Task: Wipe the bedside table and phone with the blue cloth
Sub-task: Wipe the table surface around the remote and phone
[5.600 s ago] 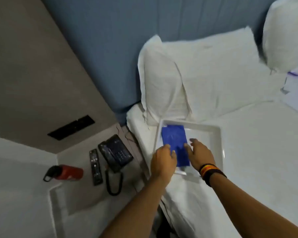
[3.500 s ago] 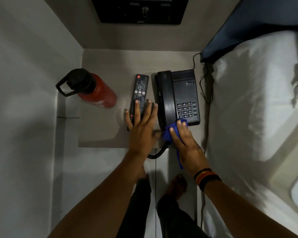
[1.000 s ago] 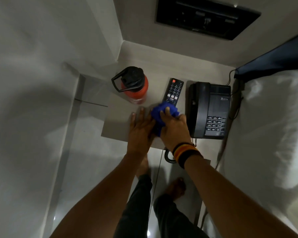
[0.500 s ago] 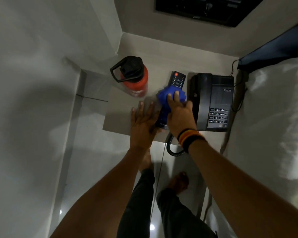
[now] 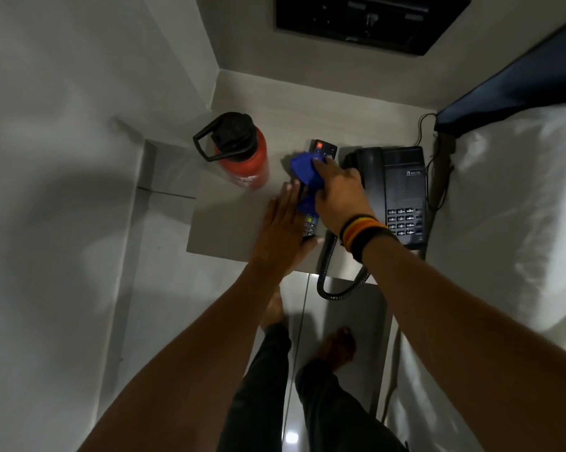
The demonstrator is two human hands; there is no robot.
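Note:
The grey bedside table (image 5: 229,223) carries a black desk phone (image 5: 397,190) at its right side. My right hand (image 5: 338,194) grips the bunched blue cloth (image 5: 303,172) and presses it on a black remote control (image 5: 322,148) that lies left of the phone. My left hand (image 5: 283,230) lies flat with fingers spread on the table, its fingertips against the remote's left edge. The remote's middle is hidden under the cloth and my hand.
A red bottle with a black lid and loop handle (image 5: 242,151) stands on the table's left part. The phone's coiled cord (image 5: 337,282) hangs over the front edge. A white bed (image 5: 510,223) borders the right side. A black wall panel (image 5: 369,21) sits above.
My right hand has slid the cloth further up the remote, towards its top end. My left hand stays flat on the table beside the remote.

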